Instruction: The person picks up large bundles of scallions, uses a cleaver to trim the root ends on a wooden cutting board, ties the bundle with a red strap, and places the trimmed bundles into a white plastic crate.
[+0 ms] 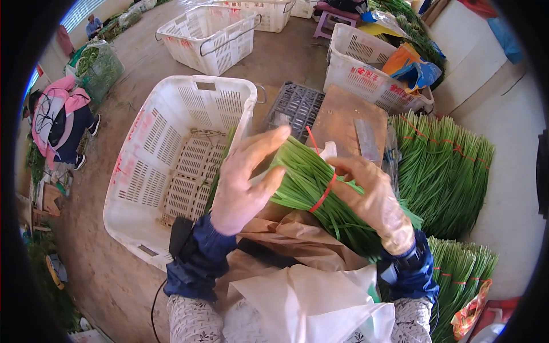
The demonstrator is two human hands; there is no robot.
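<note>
A bundle of long green leafy stalks, possibly garlic chives [300,171], lies slanting across my lap with a red band [324,193] around it. At its upper left end my left hand [253,180] is spread, thumb and fingers apart, with nothing gripped. My right hand [369,193] is at the band on the bundle's right side, thumb and fingers curled close to it; a loose red end sticks up beside it. Brown and whitish sheeting [309,291] covers my lap under the bundle.
A white plastic crate [141,171] stands at my left, a few stalks along its inner right side. Ahead are a black plastic crate [296,103] and a board [347,111] bearing a flat metal blade [366,137]. Banded bundles [441,171] stand at right. A person in pink [55,115] bends at far left.
</note>
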